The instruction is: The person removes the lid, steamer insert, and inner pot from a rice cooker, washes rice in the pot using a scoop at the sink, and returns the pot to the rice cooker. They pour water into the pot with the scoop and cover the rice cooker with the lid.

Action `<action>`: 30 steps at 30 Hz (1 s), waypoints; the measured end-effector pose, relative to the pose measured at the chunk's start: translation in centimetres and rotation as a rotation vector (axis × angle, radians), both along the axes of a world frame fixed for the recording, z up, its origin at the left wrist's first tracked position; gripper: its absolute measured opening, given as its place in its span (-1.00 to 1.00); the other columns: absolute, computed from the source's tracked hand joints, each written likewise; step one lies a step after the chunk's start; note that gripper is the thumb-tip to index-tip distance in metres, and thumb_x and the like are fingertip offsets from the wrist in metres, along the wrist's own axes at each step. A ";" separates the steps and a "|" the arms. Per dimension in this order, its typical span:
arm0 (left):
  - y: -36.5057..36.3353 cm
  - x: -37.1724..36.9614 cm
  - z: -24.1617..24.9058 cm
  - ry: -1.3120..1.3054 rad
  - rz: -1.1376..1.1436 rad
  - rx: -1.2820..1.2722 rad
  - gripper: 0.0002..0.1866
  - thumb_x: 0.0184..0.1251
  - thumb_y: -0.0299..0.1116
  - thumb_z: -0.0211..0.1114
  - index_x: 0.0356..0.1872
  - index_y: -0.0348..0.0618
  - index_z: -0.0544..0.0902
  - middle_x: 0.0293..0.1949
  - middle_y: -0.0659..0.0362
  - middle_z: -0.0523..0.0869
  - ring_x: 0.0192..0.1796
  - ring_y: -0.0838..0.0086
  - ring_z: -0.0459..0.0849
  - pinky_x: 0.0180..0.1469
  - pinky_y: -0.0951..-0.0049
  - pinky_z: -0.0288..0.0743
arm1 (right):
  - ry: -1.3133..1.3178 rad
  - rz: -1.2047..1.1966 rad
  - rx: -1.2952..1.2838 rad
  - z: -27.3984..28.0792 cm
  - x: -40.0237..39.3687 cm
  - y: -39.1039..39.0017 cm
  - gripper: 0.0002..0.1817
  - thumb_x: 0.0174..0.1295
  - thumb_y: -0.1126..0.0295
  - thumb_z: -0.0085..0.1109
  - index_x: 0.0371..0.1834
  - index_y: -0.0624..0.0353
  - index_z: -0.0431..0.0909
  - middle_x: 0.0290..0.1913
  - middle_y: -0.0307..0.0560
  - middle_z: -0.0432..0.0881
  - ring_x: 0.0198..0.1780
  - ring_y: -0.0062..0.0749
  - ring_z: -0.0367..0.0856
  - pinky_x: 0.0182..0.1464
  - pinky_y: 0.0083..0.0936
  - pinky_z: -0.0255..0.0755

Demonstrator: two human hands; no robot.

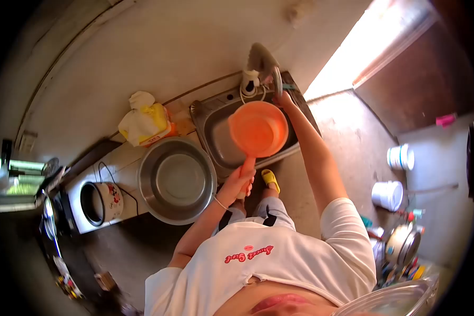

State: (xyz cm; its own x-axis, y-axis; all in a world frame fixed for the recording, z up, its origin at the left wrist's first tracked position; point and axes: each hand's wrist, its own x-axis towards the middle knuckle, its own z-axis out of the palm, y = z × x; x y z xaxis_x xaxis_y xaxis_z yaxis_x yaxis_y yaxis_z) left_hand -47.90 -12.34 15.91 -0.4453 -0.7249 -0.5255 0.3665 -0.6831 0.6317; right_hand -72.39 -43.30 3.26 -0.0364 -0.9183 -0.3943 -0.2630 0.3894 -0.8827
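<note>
My left hand (239,184) is wrapped round the handle of an orange plastic water dipper (259,128). The dipper's round bowl is over the steel sink (219,138) and hides part of its basin. At the sink's back right corner, my right hand (282,99) is closed at the lower part of a metal faucet (277,79); the fingers are partly hidden. A large steel basin (211,184) stands on the counter, left of my left hand. A white bottle (249,84) is behind the sink, close to the faucet.
A yellow-and-white pack (151,124) lies on the counter behind the basin. Further left is a white pot (110,201) with a cord. White buckets (388,195) and a rice-cooker-like pot (403,245) stand on the right side. A yellow slipper (270,180) shows below the sink.
</note>
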 end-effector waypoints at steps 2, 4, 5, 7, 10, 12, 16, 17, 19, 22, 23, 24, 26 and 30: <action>-1.2 -1.3 -0.2 0.015 0.021 0.036 -0.65 0.27 -0.25 0.23 -0.01 -0.14 0.38 -0.44 0.27 0.47 -0.61 0.64 0.46 -0.62 0.62 0.38 | 0.415 0.191 -0.084 -7.5 -0.6 -6.2 -0.64 0.19 0.18 0.05 -0.06 0.19 0.50 -0.18 0.11 0.63 -0.19 -0.02 0.62 -0.21 -0.19 0.51; -1.9 -3.2 -0.5 0.024 0.105 0.020 -0.64 0.28 -0.24 0.22 0.00 -0.13 0.38 -0.44 0.27 0.47 -0.61 0.65 0.46 -0.61 0.62 0.38 | 0.544 0.356 -0.150 -10.6 -0.7 -8.3 -0.64 0.19 0.17 0.05 -0.06 0.18 0.50 -0.17 0.11 0.62 -0.18 -0.02 0.62 -0.20 -0.19 0.51; -2.2 -4.0 -0.5 0.026 0.129 -0.004 -0.64 0.28 -0.24 0.22 0.01 -0.13 0.38 -0.43 0.27 0.47 -0.60 0.65 0.45 -0.61 0.63 0.38 | 0.568 0.424 -0.171 -11.8 -0.3 -8.9 -0.63 0.18 0.17 0.05 -0.05 0.18 0.50 -0.17 0.12 0.62 -0.17 -0.02 0.62 -0.20 -0.19 0.51; -2.7 -5.9 0.3 0.027 0.206 0.006 -0.64 0.28 -0.23 0.22 0.01 -0.13 0.38 -0.43 0.28 0.47 -0.60 0.66 0.45 -0.60 0.63 0.38 | 0.619 0.552 -0.220 -13.2 0.1 -9.4 -0.63 0.18 0.17 0.05 -0.05 0.17 0.50 -0.15 0.12 0.62 -0.16 -0.02 0.61 -0.19 -0.18 0.51; -3.3 -8.6 0.8 0.035 0.299 0.002 -0.64 0.28 -0.23 0.22 0.01 -0.14 0.38 -0.43 0.28 0.47 -0.59 0.66 0.46 -0.59 0.64 0.38 | 0.716 0.724 -0.349 -15.9 0.2 -10.3 -0.62 0.18 0.17 0.05 -0.04 0.17 0.50 -0.14 0.13 0.61 -0.14 -0.03 0.61 -0.18 -0.18 0.50; -2.8 -10.4 0.8 0.042 0.364 0.014 -0.64 0.29 -0.24 0.21 0.01 -0.14 0.38 -0.43 0.28 0.47 -0.59 0.66 0.46 -0.59 0.64 0.38 | 0.791 0.837 -0.476 -17.7 -0.1 -9.8 -0.62 0.17 0.17 0.05 -0.03 0.16 0.50 -0.13 0.13 0.61 -0.12 -0.03 0.60 -0.17 -0.18 0.50; -2.9 -11.9 0.4 0.034 0.434 0.043 -0.66 0.29 -0.24 0.21 0.00 -0.12 0.39 -0.43 0.27 0.47 -0.59 0.65 0.45 -0.60 0.64 0.38 | 0.231 0.548 -0.152 -22.1 0.4 -13.4 -0.61 0.16 0.20 0.05 -0.01 0.18 0.51 -0.05 0.13 0.57 -0.07 -0.01 0.58 -0.13 -0.19 0.52; -2.9 -12.4 0.2 0.006 0.433 0.033 -0.66 0.28 -0.23 0.21 -0.01 -0.11 0.39 -0.44 0.27 0.46 -0.59 0.65 0.45 -0.60 0.63 0.38 | 0.225 0.566 -0.149 -21.9 0.3 -13.3 -0.61 0.16 0.20 0.05 -0.01 0.18 0.51 -0.05 0.13 0.57 -0.07 -0.01 0.58 -0.13 -0.19 0.52; -2.9 -13.0 0.6 -0.013 0.466 -0.003 -0.66 0.28 -0.23 0.22 -0.01 -0.12 0.39 -0.44 0.27 0.46 -0.60 0.64 0.45 -0.61 0.62 0.38 | 0.473 0.818 -0.269 -18.3 1.9 -13.3 -0.61 0.16 0.20 0.05 -0.03 0.21 0.51 -0.04 0.13 0.57 -0.07 -0.01 0.58 -0.12 -0.19 0.52; -2.8 -13.6 0.7 -0.029 0.489 -0.010 -0.65 0.27 -0.23 0.23 -0.02 -0.13 0.40 -0.44 0.26 0.46 -0.60 0.64 0.45 -0.61 0.60 0.38 | 0.865 1.172 -0.457 -12.1 2.0 -11.9 -0.62 0.16 0.21 0.05 -0.06 0.25 0.52 -0.03 0.14 0.56 -0.05 -0.01 0.57 -0.11 -0.19 0.52; -2.8 -13.8 0.5 -0.030 0.487 0.007 -0.65 0.27 -0.23 0.23 -0.02 -0.13 0.40 -0.44 0.26 0.46 -0.59 0.64 0.45 -0.61 0.60 0.37 | 1.002 1.285 -0.526 -12.6 1.9 -12.3 -0.62 0.16 0.22 0.05 -0.07 0.27 0.52 -0.03 0.14 0.56 -0.05 -0.01 0.57 -0.10 -0.19 0.52; -2.6 -14.0 0.7 -0.026 0.496 0.012 -0.65 0.27 -0.24 0.22 -0.01 -0.13 0.40 -0.44 0.26 0.46 -0.59 0.63 0.45 -0.61 0.60 0.37 | 0.930 1.232 -0.595 -14.8 1.5 -13.6 -0.63 0.16 0.22 0.05 -0.12 0.30 0.53 -0.24 0.11 0.63 -0.21 -0.07 0.63 -0.22 -0.24 0.55; -2.6 -14.3 0.5 -0.016 0.515 0.011 -0.65 0.27 -0.24 0.23 -0.01 -0.14 0.41 -0.43 0.26 0.46 -0.58 0.63 0.45 -0.61 0.60 0.37 | 0.213 0.886 -0.202 -21.0 1.2 -16.2 -0.65 0.19 0.22 0.03 -0.14 0.30 0.53 -0.39 0.07 0.63 -0.38 -0.14 0.64 -0.36 -0.30 0.54; -2.3 -15.0 -0.1 -0.046 0.525 0.060 -0.64 0.26 -0.23 0.24 0.00 -0.15 0.43 -0.43 0.25 0.48 -0.57 0.61 0.46 -0.62 0.59 0.37 | -0.792 0.798 0.099 -27.6 0.5 -19.3 -0.67 0.26 0.24 -0.02 -0.16 0.32 0.51 -0.60 -0.01 0.58 -0.64 -0.30 0.57 -0.59 -0.42 0.45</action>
State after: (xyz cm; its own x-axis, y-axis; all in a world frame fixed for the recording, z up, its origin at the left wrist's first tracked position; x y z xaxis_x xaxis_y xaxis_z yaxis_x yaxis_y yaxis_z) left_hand -62.94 -14.69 15.77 -0.0061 -0.8121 -0.5835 0.6421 -0.4505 0.6203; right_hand -71.84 -62.60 -24.30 0.8394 -0.5305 -0.1184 0.1520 0.4382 -0.8859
